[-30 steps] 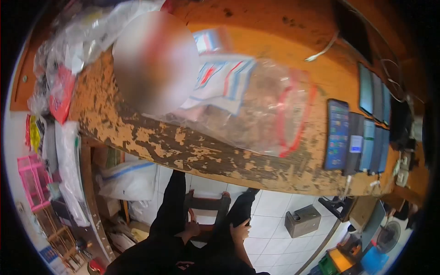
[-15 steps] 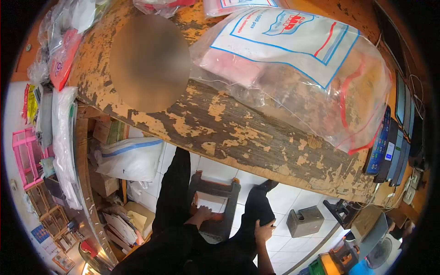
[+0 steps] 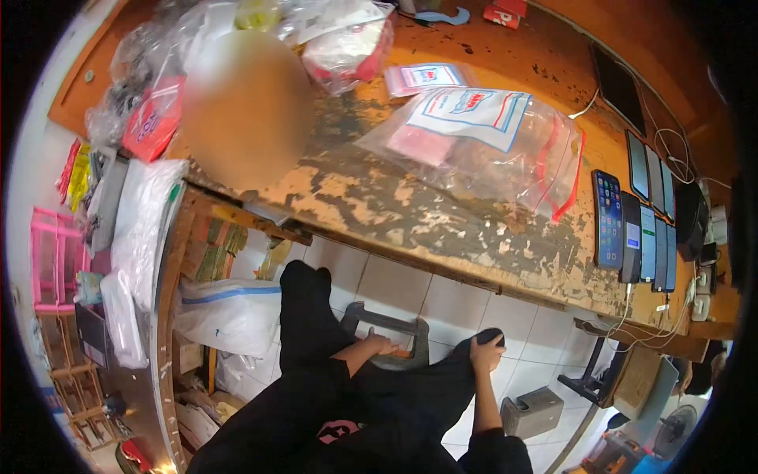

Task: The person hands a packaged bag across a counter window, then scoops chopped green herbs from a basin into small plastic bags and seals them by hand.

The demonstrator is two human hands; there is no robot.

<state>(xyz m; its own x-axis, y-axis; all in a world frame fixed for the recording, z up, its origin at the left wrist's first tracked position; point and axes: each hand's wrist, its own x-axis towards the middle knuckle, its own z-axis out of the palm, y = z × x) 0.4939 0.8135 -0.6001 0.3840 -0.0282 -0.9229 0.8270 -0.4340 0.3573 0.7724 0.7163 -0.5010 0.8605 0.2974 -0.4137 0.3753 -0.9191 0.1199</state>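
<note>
My left hand (image 3: 377, 345) lies with its fingers stretched out near my left thigh, over a dark stool (image 3: 422, 336) under the table. My right hand (image 3: 485, 355) rests on my right knee (image 3: 458, 359), its fingers laid over the black trousers and holding nothing. Both hands are below the edge of the worn wooden table (image 3: 387, 229). On that table lies a large clear plastic bag (image 3: 505, 170) with a white, blue-bordered label and a pink pack inside. A smaller labelled plastic pack (image 3: 426, 77) is just behind it.
Several phones (image 3: 608, 221) with cables lie at the table's right end. Plastic-wrapped items (image 3: 347, 47) and a red packet (image 3: 154, 122) crowd the back left. A white sack (image 3: 229, 316) stands below on the left, a grey box (image 3: 533, 411) on the tiled floor. A blurred patch hides part of the table.
The view has tilted up and shifted, so more of the table's back and the phones show. My right hand has moved up toward the top of my knee. The bag stays on the table.
</note>
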